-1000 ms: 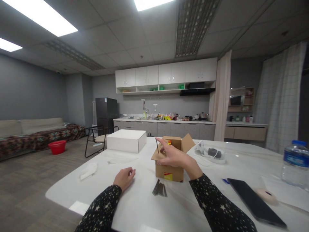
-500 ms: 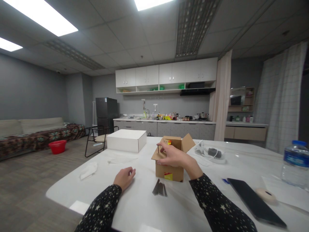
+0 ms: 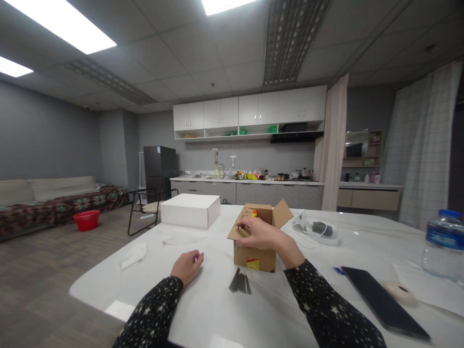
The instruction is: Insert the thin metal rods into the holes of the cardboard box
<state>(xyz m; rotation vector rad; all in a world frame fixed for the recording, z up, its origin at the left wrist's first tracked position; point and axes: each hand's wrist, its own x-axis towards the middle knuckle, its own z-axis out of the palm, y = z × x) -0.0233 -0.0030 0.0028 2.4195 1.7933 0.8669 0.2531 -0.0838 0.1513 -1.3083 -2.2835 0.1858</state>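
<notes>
A small brown cardboard box (image 3: 258, 259) with open flaps stands on the white table (image 3: 213, 314). My right hand (image 3: 264, 236) rests on top of the box, fingertips pinched down at its left flap, which shows small holes. The nail it held is hidden under the fingers. A bunch of dark nails (image 3: 239, 283) lies on the table just in front of the box. My left hand (image 3: 187, 267) lies on the table to the left of the nails, fingers loosely curled, holding nothing.
A shut white box (image 3: 190, 210) sits behind and to the left. A crumpled tissue (image 3: 133, 255) lies near the left edge. Right of the box are a clear bag of cables (image 3: 319, 231), a black tablet (image 3: 382, 302) and a water bottle (image 3: 442, 246).
My right hand has lowered the upright nail down at the box's flap until it no longer shows. The left hand has stayed still.
</notes>
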